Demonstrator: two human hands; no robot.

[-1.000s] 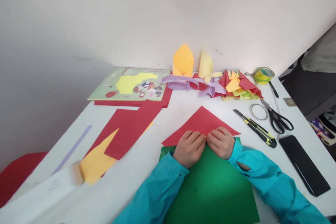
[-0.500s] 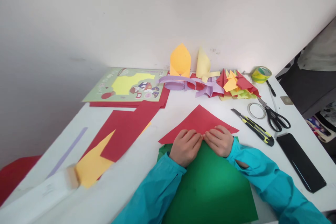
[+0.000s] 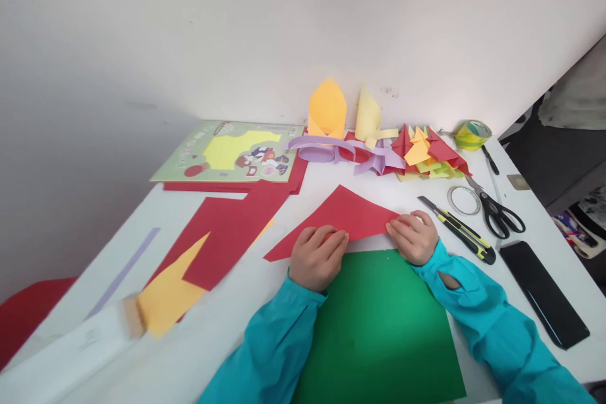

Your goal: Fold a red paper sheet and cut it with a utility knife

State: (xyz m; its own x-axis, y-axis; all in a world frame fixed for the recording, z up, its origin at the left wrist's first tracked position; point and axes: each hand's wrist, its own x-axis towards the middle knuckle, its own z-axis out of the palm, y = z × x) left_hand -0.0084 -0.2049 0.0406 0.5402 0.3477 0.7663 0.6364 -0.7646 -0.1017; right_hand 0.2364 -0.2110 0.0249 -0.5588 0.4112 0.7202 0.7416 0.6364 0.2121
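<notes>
A red paper folded into a triangle (image 3: pixel 341 211) lies on the white table, its near edge over a green sheet (image 3: pixel 379 322). My left hand (image 3: pixel 316 257) presses on the fold's near edge left of centre, fingers curled down on the paper. My right hand (image 3: pixel 414 237) presses on the triangle's right corner, fingers bent on the paper. Both arms wear teal sleeves.
A utility knife (image 3: pixel 457 228), a tape ring (image 3: pixel 464 199), scissors (image 3: pixel 497 211), a black flat case (image 3: pixel 542 290) and a tape roll (image 3: pixel 471 134) lie to the right. Folded paper pieces (image 3: pixel 379 145) line the wall. Red sheets (image 3: pixel 227 233), a yellow scrap (image 3: pixel 165 293) and a printed pad (image 3: pixel 234 151) lie left.
My hands have slid apart along the fold, left hand leftwards and right hand to the right corner. The red triangle has shifted and turned a little to the left.
</notes>
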